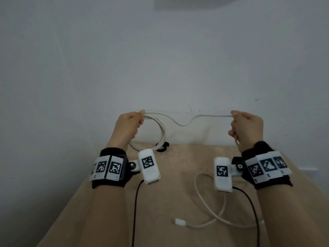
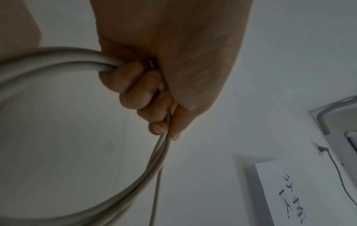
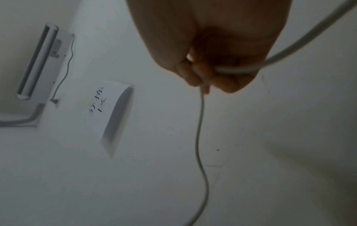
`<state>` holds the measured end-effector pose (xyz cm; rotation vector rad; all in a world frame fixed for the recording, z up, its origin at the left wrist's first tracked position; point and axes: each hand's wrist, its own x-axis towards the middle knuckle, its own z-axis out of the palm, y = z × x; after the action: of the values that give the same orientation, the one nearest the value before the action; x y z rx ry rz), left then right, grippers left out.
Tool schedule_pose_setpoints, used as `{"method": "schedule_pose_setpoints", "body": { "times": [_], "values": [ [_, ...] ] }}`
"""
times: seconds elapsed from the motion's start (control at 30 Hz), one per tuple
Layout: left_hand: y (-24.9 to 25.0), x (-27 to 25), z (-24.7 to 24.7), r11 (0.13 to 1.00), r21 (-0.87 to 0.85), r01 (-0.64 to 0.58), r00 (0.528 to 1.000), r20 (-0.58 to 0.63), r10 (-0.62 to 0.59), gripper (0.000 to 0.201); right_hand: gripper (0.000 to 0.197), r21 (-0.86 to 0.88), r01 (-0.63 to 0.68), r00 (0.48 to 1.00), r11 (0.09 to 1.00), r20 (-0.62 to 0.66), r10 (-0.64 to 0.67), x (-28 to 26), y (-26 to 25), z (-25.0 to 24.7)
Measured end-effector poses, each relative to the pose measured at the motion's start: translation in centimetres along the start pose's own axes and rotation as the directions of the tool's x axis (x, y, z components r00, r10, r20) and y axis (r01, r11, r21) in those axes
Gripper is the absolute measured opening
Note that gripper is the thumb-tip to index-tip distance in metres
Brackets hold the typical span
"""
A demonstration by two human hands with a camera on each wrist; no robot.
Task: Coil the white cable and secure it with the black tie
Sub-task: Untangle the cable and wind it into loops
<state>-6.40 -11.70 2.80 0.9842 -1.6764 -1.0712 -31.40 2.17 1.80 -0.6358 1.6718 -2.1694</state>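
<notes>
While both hands were raised above the far edge of the surface (image 1: pixel 178 175), the white cable (image 1: pixel 185 124) ran between them. Left hand (image 1: pixel 127 128) was clamped on a bundle of loops (image 1: pixel 161 132), fingers (image 2: pixel 133 91) curled round the strands. Right hand (image 1: pixel 248 129) was closed on the free run of cable, pinched near the fingertips, with the rest trailing down past the wrist. That tail lay loose on the near right part of the surface, ending in a white plug (image 1: pixel 179 222). Black tie (image 1: pixel 162 146) sat at the far edge of the surface, right below the hanging loops, not yet used.

Risks, as a guess: loops could spring open if the left grip relaxed while taking the next turn. The kink in the span between the hands might twist the coil out of flat. The tail could snag on the black wire (image 1: pixel 249 202) from the right wrist camera, or the plug could drag. Tie might get knocked off the far edge by the swinging loops.

Count: one white cable, roughly two loops made, one tie, one plug visible, two hands, two wrist cameras.
</notes>
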Motion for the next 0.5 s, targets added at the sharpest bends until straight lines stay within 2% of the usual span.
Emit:
{"method": "schedule_pose_setpoints", "body": {
  "times": [0.1, 0.23, 0.3, 0.37, 0.43, 0.5],
  "values": [
    [0.1, -0.2, -1.3, 0.994, -0.106, 0.001, 1.000, -0.004, -0.001, 0.038, 0.022, -0.136, -0.019, 0.994, 0.990, -0.112, 0.003, 0.8, 1.0, -1.0],
    [0.8, -0.4, -2.0, 0.986, -0.166, -0.010, 0.999, 0.030, 0.015, 0.039, 0.016, -0.428, 0.071, 0.982, 0.901, -0.129, -0.138, 1.0, 1.4, -1.6],
    [1.1, -0.5, -1.5, 0.990, -0.138, -0.007, 0.997, 0.081, 0.018, 0.039, 0.019, -0.601, 0.138, 0.979, 0.787, -0.039, -0.201, 0.4, 1.3, -1.2],
    [1.4, -0.7, -0.8, 0.996, -0.094, -0.001, 0.991, 0.130, 0.013, 0.038, 0.024, -0.699, 0.235, 0.968, 0.675, 0.108, -0.225, -0.4, 1.0, -0.3],
    [1.5, -0.8, 0.0, 0.997, -0.074, 0.002, 0.986, 0.164, 0.010, 0.039, 0.026, -0.674, 0.348, 0.937, 0.652, 0.226, -0.266, -1.5, 0.5, 0.8],
    [1.6, -0.9, 0.6, 0.997, -0.079, 0.004, 0.981, 0.192, 0.011, 0.039, 0.026, -0.581, 0.457, 0.889, 0.673, 0.323, -0.326, -2.6, -0.1, 1.9]
  ]
}}
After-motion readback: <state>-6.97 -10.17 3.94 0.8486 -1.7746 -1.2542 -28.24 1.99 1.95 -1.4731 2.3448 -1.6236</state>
